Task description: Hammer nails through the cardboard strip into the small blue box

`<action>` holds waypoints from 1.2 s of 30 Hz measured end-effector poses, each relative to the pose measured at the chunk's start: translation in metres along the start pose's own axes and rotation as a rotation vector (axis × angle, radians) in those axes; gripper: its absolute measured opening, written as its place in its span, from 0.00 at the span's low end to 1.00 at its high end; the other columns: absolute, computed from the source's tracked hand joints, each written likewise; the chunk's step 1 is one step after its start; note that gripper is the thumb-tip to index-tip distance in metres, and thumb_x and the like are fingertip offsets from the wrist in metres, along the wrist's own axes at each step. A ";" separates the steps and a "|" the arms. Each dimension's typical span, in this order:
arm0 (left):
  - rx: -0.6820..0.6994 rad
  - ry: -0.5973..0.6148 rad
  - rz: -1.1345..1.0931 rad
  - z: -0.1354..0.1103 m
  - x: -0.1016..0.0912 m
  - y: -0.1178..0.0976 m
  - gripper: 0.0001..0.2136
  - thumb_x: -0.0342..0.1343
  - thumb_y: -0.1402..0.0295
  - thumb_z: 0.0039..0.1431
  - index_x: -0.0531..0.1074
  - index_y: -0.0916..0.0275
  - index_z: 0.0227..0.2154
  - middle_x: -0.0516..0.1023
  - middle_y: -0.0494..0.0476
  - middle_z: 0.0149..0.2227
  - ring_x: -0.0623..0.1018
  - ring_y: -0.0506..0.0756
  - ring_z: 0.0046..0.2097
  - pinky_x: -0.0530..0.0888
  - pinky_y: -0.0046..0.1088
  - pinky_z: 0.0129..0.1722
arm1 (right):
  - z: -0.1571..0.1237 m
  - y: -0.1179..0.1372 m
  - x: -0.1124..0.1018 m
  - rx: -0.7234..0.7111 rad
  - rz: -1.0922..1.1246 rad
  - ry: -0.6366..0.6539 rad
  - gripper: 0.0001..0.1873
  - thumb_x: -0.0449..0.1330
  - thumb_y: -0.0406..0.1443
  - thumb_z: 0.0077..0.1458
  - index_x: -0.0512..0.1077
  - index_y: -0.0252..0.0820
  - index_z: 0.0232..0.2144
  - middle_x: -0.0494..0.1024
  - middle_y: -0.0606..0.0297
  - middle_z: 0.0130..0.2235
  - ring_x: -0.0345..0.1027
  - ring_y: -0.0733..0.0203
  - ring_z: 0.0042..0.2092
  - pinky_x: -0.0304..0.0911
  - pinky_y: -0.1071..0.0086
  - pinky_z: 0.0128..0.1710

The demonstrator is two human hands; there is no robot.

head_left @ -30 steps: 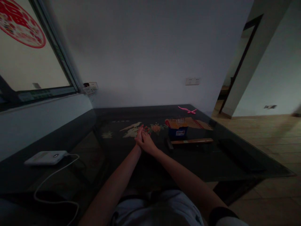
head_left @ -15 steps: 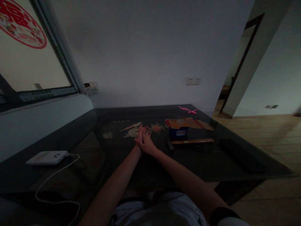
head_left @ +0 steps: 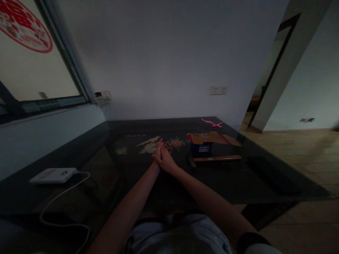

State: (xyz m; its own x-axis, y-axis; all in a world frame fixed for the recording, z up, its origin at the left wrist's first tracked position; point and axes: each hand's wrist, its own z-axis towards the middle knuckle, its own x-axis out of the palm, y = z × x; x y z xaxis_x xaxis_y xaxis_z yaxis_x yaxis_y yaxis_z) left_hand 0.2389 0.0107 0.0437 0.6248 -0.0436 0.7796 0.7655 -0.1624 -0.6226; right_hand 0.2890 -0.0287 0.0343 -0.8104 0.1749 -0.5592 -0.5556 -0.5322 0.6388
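My left hand (head_left: 158, 152) and my right hand (head_left: 166, 161) lie against each other above the middle of the dark glossy table (head_left: 148, 127). The left palm is turned up and inward, its fingers stretched forward. Across it rests the right hand, palm down, with its fingers extended. No object shows in either hand, though the space between the palms is hidden. To their right lies a hammer (head_left: 217, 158) with a wooden handle, its dark head nearest my right hand. Just behind the hammer stands a blue box (head_left: 201, 147) with several nails (head_left: 202, 134) sticking up at its top.
A pink ribbon (head_left: 213, 123) lies near the table's back edge. At left is a white power bank (head_left: 54, 175) with a white cable (head_left: 62, 194) trailing to the front. A long black object (head_left: 274, 175) lies at right. Behind the table rises a wall with sockets (head_left: 218, 90).
My right hand's fingers have drawn closer together over the left hand. The hammer, box and other things stay where they were; the view has shifted very slightly.
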 end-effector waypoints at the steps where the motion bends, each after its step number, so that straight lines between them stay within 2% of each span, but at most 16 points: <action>1: 0.002 0.000 0.005 0.000 0.000 0.000 0.24 0.51 0.68 0.57 0.55 0.54 0.57 0.71 0.60 0.46 0.75 0.57 0.42 0.72 0.37 0.42 | 0.000 0.001 0.000 0.000 0.000 -0.001 0.33 0.52 0.49 0.56 0.60 0.35 0.58 0.64 0.48 0.57 0.53 0.49 0.60 0.47 0.56 0.58; 10: -0.015 -0.018 0.019 -0.005 0.003 -0.002 0.19 0.49 0.69 0.57 0.60 0.52 0.53 0.73 0.55 0.41 0.76 0.54 0.40 0.72 0.34 0.40 | -0.001 0.004 -0.003 0.005 -0.008 0.001 0.30 0.51 0.47 0.57 0.62 0.34 0.56 0.66 0.48 0.55 0.55 0.50 0.59 0.48 0.56 0.58; 20: -0.027 -0.050 0.054 -0.007 0.005 -0.004 0.16 0.50 0.70 0.57 0.62 0.53 0.48 0.72 0.50 0.33 0.72 0.50 0.29 0.71 0.34 0.39 | 0.000 0.002 -0.002 0.021 -0.005 0.017 0.30 0.52 0.45 0.56 0.60 0.35 0.57 0.65 0.48 0.56 0.55 0.50 0.59 0.49 0.57 0.57; 36: -0.021 -0.103 0.048 -0.006 0.005 -0.002 0.12 0.49 0.70 0.57 0.63 0.55 0.45 0.71 0.50 0.32 0.74 0.50 0.32 0.72 0.32 0.37 | 0.000 0.000 -0.001 0.012 0.003 0.020 0.29 0.53 0.45 0.56 0.61 0.34 0.56 0.66 0.47 0.55 0.56 0.49 0.58 0.49 0.56 0.57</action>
State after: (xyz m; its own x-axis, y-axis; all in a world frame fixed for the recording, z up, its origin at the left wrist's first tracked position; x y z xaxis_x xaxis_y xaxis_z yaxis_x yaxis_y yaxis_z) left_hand 0.2396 0.0054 0.0497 0.6741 0.0497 0.7369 0.7314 -0.1834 -0.6568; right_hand 0.2901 -0.0285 0.0352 -0.8080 0.1571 -0.5678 -0.5558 -0.5230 0.6462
